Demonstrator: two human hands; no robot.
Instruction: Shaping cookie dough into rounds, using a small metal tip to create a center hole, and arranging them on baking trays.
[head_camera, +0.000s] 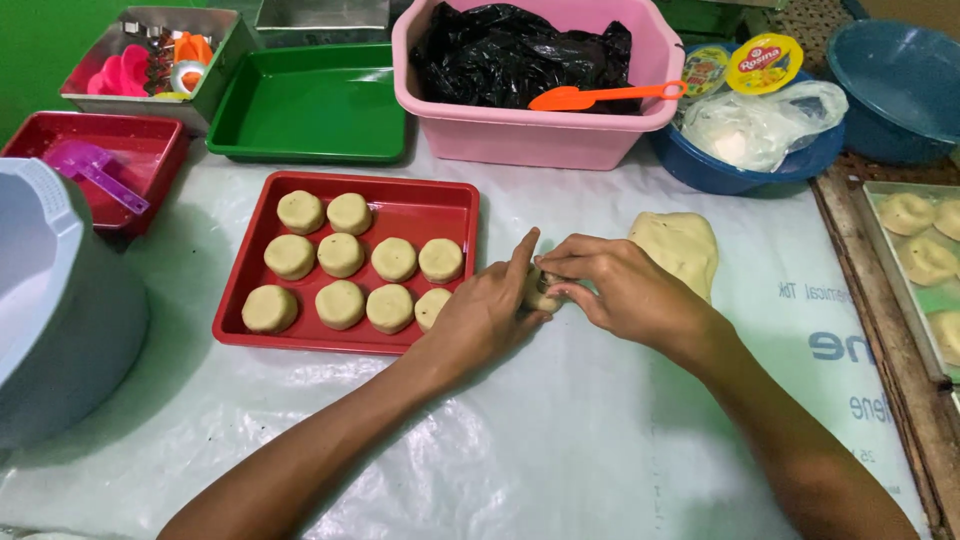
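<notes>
left hand (487, 310) + right hand (612, 285) — pinched shut around dough piece (541, 292) | pale, small — mostly hidden

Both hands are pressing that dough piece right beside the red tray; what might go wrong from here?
1. The left hand sits against the red tray; a nudge may shift it and the shaped dough rounds.
2. The dough piece, squeezed between the left hand and the right hand, may deform.
3. The dough slab lies uncovered on the plastic sheet; it might stick.
</notes>
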